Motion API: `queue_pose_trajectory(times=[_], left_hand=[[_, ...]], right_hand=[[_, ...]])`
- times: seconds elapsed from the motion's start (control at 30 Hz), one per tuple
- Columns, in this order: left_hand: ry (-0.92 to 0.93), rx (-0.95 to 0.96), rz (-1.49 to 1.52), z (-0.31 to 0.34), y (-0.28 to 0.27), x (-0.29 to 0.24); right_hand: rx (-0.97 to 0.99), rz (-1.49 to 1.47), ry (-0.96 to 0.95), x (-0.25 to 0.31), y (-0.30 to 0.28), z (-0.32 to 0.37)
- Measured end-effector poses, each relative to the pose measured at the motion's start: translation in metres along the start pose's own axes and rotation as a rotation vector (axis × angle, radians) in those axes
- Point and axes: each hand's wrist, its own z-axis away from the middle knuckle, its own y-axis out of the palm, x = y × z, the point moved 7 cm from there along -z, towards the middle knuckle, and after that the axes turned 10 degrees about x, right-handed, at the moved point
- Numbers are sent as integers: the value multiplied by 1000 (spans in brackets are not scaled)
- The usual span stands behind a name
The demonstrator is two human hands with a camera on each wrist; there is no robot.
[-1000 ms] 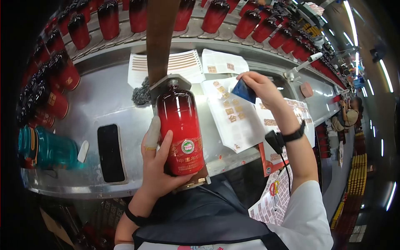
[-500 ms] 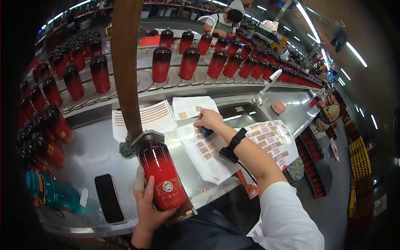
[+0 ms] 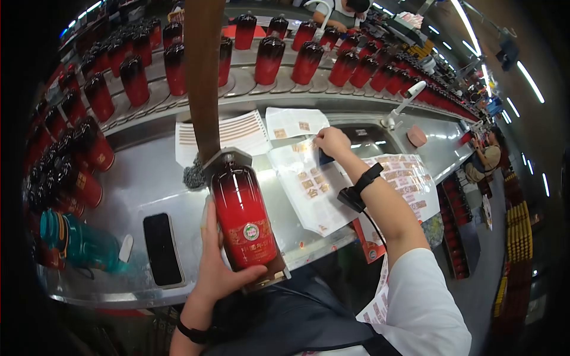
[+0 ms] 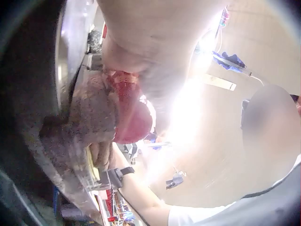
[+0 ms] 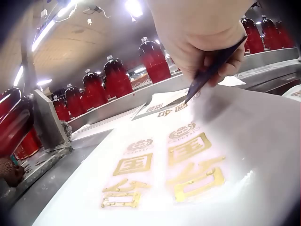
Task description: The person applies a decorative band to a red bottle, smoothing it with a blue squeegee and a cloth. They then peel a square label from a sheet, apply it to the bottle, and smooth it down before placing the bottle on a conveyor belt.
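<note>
A glossy bottle, dark at the top and red below with a round green-and-white emblem, lies tilted in a metal-ended holder. My left hand holds its lower part, fingers along the left side and thumb across the base end. My right hand pinches a dark blue flat scraper. In the right wrist view, the scraper's tip points down at gold character stickers on a white sheet. The left wrist view shows the bottle's red part beside the palm, washed out by glare.
A brown upright bar rises behind the holder. Left of it lie a phone and a teal water bottle. More sticker sheets lie at right, near a sink and tap. Rows of red bottles stand behind.
My right hand has come down with the scraper from above the sheet to its far part, then shifted right. The left forefinger, earlier on the bottle's front, now lies along its side.
</note>
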Motion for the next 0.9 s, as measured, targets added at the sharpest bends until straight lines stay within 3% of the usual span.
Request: queue_pose_trajectory(times=[0.17,0.23,0.5,0.6,0.7,0.77,0.9], left_hand=[[-142,-101,263,-26,-23,14],[-287,-135,281,-37,-25,16],[-222,-170,68,-50,-20,14],[-215,-186,124,-51,-22,19],[-213,-180,136,-52,-23,22],[-192,-173,152,-52,-22,24],[-199,-158,214,-52,-22,25]], right_hand=[[-51,-217,-63,-10,0,-4],[-33,-282,-72,-15,6,-8],[62,-379,7,-32,21,-11],[-105,-501,-58,-33,13,-7],[-127,-611,-50,-35,8,-5],[-122,-707,-57,-59,10,-24],[-71,-546,65,-119,1,-45]])
